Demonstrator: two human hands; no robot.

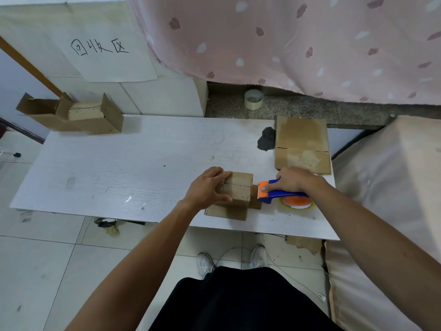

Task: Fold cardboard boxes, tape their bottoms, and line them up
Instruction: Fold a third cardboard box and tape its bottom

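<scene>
squat cardboard box (239, 186) — perhaps taped — plastic dispenser (284, 194)

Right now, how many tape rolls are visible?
2. The loose roll stands on the ledge; the orange roll sits in the dispenser held by the right hand. More may be hidden.

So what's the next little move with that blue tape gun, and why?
Probably draw the tape dispenser leftward across the top of the box, along its flap seam. The right hand grips it with the toothed end at the box's right side, the left hand steadies the box, and the seam looks untaped.
</scene>
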